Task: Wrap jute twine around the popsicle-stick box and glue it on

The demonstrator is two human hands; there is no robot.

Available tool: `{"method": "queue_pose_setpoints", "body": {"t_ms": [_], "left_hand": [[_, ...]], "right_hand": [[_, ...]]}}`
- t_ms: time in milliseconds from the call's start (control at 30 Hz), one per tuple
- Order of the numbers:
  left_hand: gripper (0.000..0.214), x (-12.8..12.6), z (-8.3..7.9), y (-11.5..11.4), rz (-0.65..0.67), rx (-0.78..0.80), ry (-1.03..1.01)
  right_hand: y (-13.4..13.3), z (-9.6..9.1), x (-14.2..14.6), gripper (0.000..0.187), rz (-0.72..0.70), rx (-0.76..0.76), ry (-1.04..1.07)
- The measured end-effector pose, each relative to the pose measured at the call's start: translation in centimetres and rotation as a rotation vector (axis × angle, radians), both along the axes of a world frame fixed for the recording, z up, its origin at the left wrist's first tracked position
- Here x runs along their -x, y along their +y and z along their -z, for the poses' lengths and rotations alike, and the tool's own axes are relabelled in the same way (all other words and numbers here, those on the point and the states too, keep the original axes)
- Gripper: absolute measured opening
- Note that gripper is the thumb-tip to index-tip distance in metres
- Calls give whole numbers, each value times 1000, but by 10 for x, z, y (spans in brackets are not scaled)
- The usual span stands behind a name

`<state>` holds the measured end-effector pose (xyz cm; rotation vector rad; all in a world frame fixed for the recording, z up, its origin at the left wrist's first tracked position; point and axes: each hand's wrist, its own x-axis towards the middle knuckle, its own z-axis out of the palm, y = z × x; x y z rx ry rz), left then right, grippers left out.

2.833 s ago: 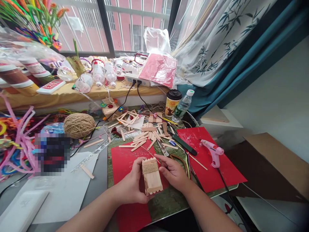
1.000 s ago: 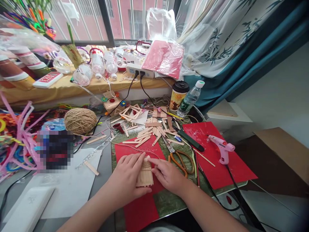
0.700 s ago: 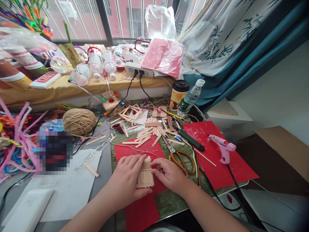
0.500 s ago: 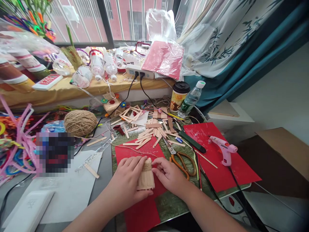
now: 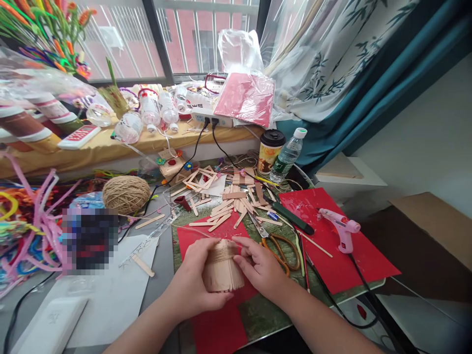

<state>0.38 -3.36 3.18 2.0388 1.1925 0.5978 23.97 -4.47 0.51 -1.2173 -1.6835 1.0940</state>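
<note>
A small cup-like piece made of craft sticks [image 5: 223,278], with a band of twine [image 5: 223,253] wound round its upper part, is held over the red paper. My left hand [image 5: 193,275] wraps round its left side, thumb along the bottom edge and fingers behind the top. At its right edge, the bent thumb and forefinger of my right hand [image 5: 258,268] close on the rim by the twine. Whether a loose twine end lies between those fingers is hidden. Just right of that hand lie scissors [image 5: 282,250] with orange handles.
Loose craft sticks [image 5: 230,206] lie heaped beyond my hands. A pink glue gun [image 5: 339,228] rests on red paper at right, its cord trailing down. A twine ball [image 5: 126,194] sits at left. Behind stand a paper cup [image 5: 271,152] and a water bottle [image 5: 288,156].
The craft-stick piece has been tilted and turned, so more of its rounded side and twine band shows. My left hand has shifted its grip. The view has moved slightly.
</note>
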Motion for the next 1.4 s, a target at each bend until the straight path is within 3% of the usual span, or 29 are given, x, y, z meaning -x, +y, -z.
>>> {"method": "queue_pose_setpoints", "body": {"t_ms": [133,233,400,600,767,900,1000,1133,1233,1300,1400], "left_hand": [[104,1,23,-5,-4,144,-269],[105,1,35,-7,12,150,-369],[105,0,38,-6,61,156,-452],[109,4,20,-5,194,264,-371],[136,6,-4,-16,88,119,-142],[117,3,-29,-21,-15,19,55],[100,8,-36,-19,-26,60,33],[88,13,-14,-16,-54,171,-207],[91,8,11,-15,-69,229,-356],[95,6,20,-14,-50,265,-366],[101,11,16,-10,16,299,-225]], "right_hand": [[-4,-5,4,30,74,98,191],[-6,-8,5,33,75,146,330],[-4,-14,3,39,20,177,399],[-5,-16,10,46,-35,263,380],[-9,-20,26,42,-32,255,357],[-7,-24,35,39,-65,247,344],[-3,-26,34,38,-107,227,337],[0,-27,23,32,-93,137,208],[2,-28,15,21,-74,-71,-2],[3,-29,12,16,-68,-193,-85],[6,-29,13,13,-86,-278,-100]]}}
